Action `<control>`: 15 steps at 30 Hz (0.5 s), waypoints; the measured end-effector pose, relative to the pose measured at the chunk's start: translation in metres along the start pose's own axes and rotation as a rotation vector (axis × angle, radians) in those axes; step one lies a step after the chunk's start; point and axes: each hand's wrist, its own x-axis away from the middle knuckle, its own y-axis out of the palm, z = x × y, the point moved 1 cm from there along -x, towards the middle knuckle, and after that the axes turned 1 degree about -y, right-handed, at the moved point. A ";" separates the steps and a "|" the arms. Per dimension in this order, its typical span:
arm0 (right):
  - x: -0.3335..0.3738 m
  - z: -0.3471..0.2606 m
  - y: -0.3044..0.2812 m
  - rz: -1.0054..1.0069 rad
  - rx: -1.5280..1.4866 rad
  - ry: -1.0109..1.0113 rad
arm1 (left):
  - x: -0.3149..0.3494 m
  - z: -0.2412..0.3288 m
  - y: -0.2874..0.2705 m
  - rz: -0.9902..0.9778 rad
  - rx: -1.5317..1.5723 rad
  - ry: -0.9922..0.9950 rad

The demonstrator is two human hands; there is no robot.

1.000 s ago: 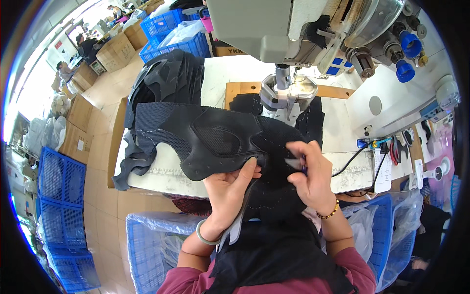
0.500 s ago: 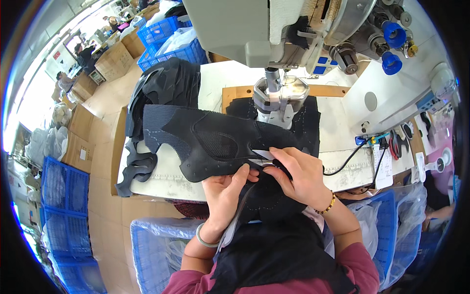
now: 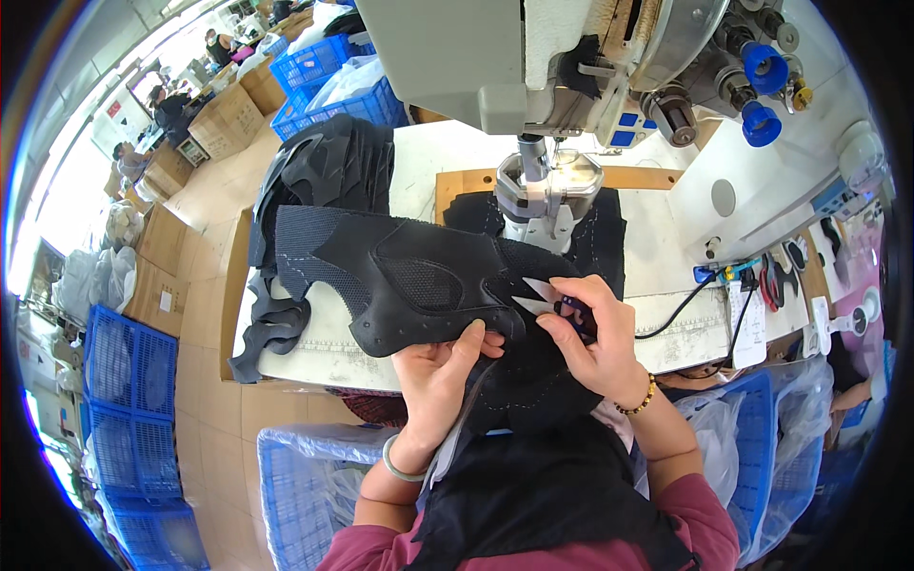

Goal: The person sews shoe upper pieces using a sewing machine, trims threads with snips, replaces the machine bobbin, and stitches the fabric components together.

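Observation:
A flat black shoe upper, with mesh panels and smooth overlays, stretches across the front of the sewing table. My left hand pinches its near edge, the thumb on top and the fingers underneath. In my right hand is a small pair of thread snips with dark handles. Their pale blades are spread and point left, just over the right part of the upper. Behind the upper, the sewing machine's post and presser foot rise above more dark stitched material.
A stack of black cut pieces lies at the table's left, with loose dark strips near it. Plastic-lined blue crates flank my lap. A black cable, red-handled tool and white tag are at right.
My right hand has shifted slightly right, and the snips have drawn back from the upper's edge with their blades now apart. My left hand keeps its hold in about the same place.

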 end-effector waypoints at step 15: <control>-0.032 -0.014 -0.015 -0.287 0.004 0.164 | 0.007 0.006 -0.025 -0.128 -0.007 -0.084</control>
